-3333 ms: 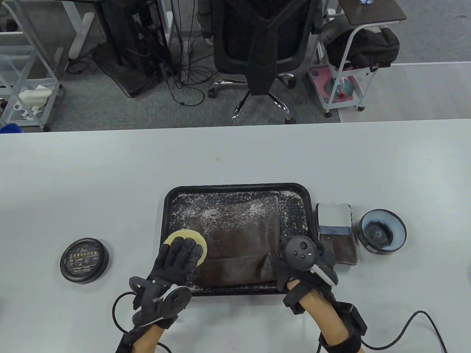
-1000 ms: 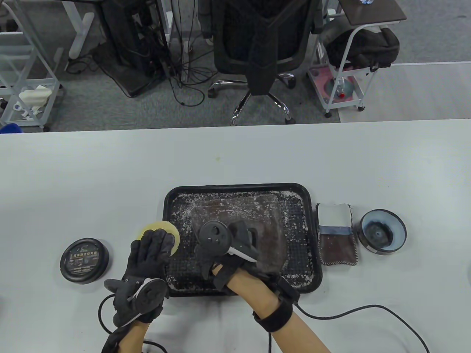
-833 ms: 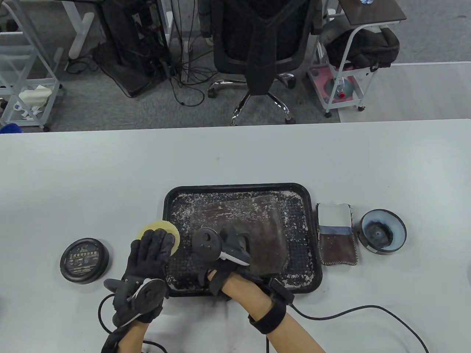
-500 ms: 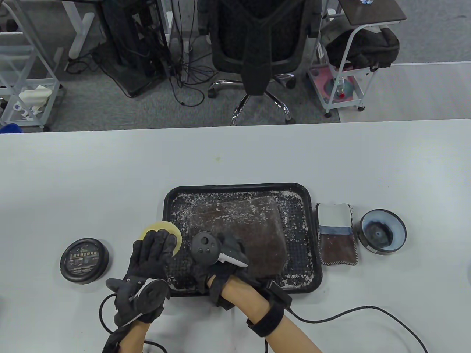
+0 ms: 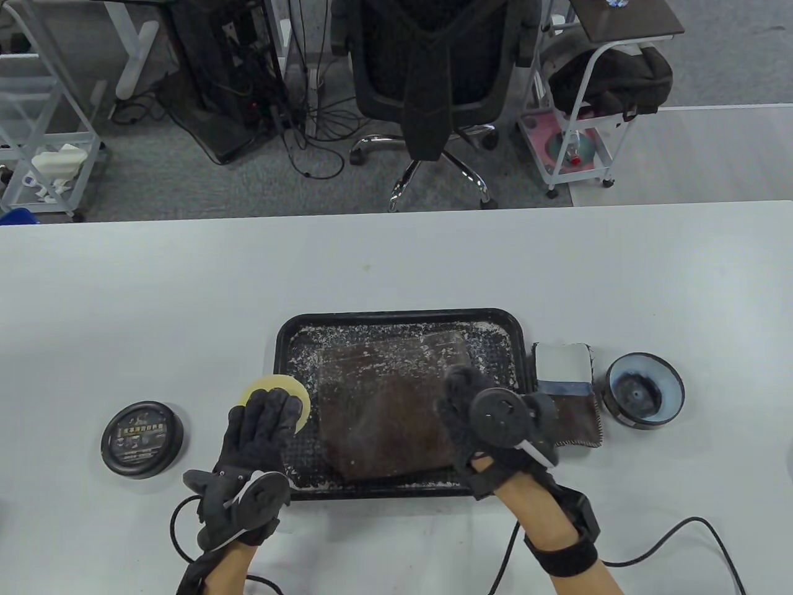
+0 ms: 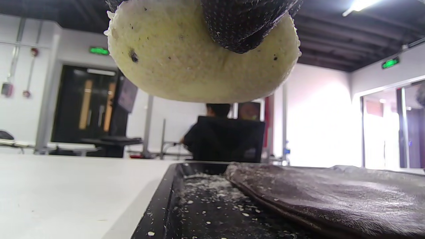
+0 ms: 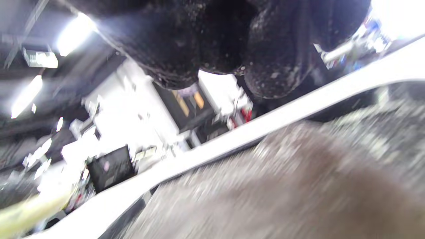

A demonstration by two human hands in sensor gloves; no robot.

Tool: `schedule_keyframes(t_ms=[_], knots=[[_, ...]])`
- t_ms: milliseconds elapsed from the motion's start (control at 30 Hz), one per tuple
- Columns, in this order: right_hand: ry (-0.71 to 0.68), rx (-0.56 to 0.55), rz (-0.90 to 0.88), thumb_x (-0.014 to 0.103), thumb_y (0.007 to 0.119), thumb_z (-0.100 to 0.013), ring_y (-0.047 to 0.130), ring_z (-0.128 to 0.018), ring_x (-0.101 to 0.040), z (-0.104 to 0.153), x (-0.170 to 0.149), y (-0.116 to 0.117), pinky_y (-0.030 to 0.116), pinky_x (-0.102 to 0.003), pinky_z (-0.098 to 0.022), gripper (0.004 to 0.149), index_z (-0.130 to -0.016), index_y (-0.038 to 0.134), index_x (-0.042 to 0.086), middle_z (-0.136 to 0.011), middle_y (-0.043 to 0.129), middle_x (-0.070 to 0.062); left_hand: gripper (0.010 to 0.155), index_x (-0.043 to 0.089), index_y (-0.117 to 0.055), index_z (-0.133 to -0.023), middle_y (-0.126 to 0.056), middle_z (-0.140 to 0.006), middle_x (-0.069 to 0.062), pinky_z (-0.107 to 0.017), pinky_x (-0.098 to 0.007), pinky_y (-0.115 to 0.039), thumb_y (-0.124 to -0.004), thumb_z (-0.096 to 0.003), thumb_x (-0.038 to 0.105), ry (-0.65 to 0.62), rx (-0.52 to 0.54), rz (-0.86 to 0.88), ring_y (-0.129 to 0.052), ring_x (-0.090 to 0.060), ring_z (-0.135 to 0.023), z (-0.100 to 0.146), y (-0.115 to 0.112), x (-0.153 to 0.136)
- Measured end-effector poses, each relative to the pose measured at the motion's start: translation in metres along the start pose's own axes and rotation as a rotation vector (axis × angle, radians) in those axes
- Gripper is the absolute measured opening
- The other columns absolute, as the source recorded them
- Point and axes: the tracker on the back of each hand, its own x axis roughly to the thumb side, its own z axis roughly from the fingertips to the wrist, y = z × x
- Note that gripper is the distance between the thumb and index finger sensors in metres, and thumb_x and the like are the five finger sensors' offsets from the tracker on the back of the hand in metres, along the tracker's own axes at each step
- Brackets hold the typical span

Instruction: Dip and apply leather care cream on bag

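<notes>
A brown leather bag [image 5: 390, 409] lies flat in a black tray [image 5: 403, 314] flecked with white crumbs. My left hand [image 5: 272, 403] holds a round yellow sponge [image 5: 272, 384] over the tray's left rim. In the left wrist view the sponge [image 6: 199, 66] hangs above the tray [image 6: 159, 205], a fingertip [image 6: 245, 23] pressed on it, with the bag [image 6: 332, 196] to its right. My right hand [image 5: 461, 396] is over the bag's right edge and holds nothing. In the blurred right wrist view its fingers [image 7: 186, 49] hang just above the bag [image 7: 282, 192].
The black lid of the cream tin [image 5: 142, 439] lies left of the tray. The open cream tin [image 5: 644, 390] stands at the right, with a folded cloth [image 5: 567, 396] between it and the tray. Glove cables trail along the table's near edge.
My right hand has moved from the bag's lower left corner to its right edge. The bag now lies flat and further left in the tray. My left hand with the sponge has barely moved.
</notes>
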Motion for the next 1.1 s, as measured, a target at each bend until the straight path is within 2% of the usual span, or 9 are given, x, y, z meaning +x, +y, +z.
schedule_keyframes(t_ms=[200, 367, 533, 700, 867, 1000, 1100], knots=[[0.218, -0.15, -0.026, 0.022, 0.093, -0.052, 0.09, -0.069, -0.047, 0.026, -0.084, -0.052, 0.063, -0.066, -0.063, 0.04, -0.082, 0.083, -0.003, -0.098, 0.073, -0.025, 0.055, 0.032, -0.076, -0.098, -0.074, -0.106, -0.003, -0.072, -0.049, -0.061, -0.078, -0.0446, 0.019, 0.005, -0.003, -0.01, -0.076, -0.031, -0.099, 0.0, -0.001, 0.002], [0.404, -0.234, 0.026, 0.022, 0.092, -0.053, 0.081, -0.08, -0.05, 0.048, -0.139, -0.08, 0.059, -0.066, -0.066, 0.047, -0.09, 0.077, -0.003, -0.105, 0.064, -0.025, 0.055, 0.032, -0.076, -0.098, -0.074, -0.106, -0.003, -0.072, -0.049, -0.061, -0.078, -0.0446, 0.019, 0.029, -0.006, 0.0, -0.076, -0.031, -0.099, 0.0, -0.003, -0.001], [0.582, -0.307, -0.023, 0.023, 0.091, -0.055, 0.066, -0.093, -0.051, 0.067, -0.184, -0.097, 0.049, -0.067, -0.071, 0.056, -0.1, 0.067, -0.001, -0.113, 0.051, -0.021, 0.055, 0.032, -0.076, -0.098, -0.074, -0.106, -0.004, -0.072, -0.049, -0.061, -0.078, -0.0446, 0.019, 0.037, -0.017, -0.003, -0.076, -0.031, -0.099, 0.0, -0.005, -0.002], [0.788, -0.359, -0.147, 0.027, 0.09, -0.058, 0.051, -0.103, -0.048, 0.081, -0.217, -0.104, 0.038, -0.066, -0.077, 0.063, -0.106, 0.058, 0.003, -0.118, 0.037, -0.015, 0.055, 0.032, -0.076, -0.098, -0.074, -0.106, -0.004, -0.072, -0.049, -0.062, -0.078, -0.0445, 0.019, 0.046, -0.016, 0.001, -0.076, -0.031, -0.099, 0.0, -0.005, -0.003], [0.969, -0.327, -0.225, 0.03, 0.089, -0.059, 0.04, -0.108, -0.048, 0.09, -0.244, -0.101, 0.032, -0.066, -0.079, 0.07, -0.11, 0.05, 0.003, -0.12, 0.027, -0.014, 0.055, 0.031, -0.076, -0.098, -0.074, -0.106, -0.004, -0.072, -0.049, -0.062, -0.078, -0.0446, 0.019, 0.056, -0.021, 0.009, -0.077, -0.032, -0.099, 0.0, -0.005, -0.005], [1.035, -0.281, -0.249, 0.032, 0.088, -0.059, 0.042, -0.107, -0.049, 0.092, -0.256, -0.094, 0.031, -0.064, -0.079, 0.068, -0.109, 0.054, 0.0, -0.12, 0.031, -0.016, 0.055, 0.031, -0.075, -0.098, -0.074, -0.106, -0.004, -0.072, -0.049, -0.062, -0.078, -0.0448, 0.019, 0.06, -0.03, 0.014, -0.076, -0.032, -0.099, 0.0, -0.006, -0.005], [1.048, -0.248, -0.192, 0.033, 0.088, -0.059, 0.042, -0.107, -0.048, 0.089, -0.255, -0.091, 0.031, -0.062, -0.079, 0.066, -0.105, 0.062, -0.006, -0.119, 0.035, -0.015, 0.055, 0.031, -0.075, -0.099, -0.074, -0.106, -0.004, -0.072, -0.049, -0.062, -0.078, -0.0449, 0.019, 0.059, -0.036, 0.019, -0.077, -0.032, -0.099, 0.0, -0.007, -0.006]])
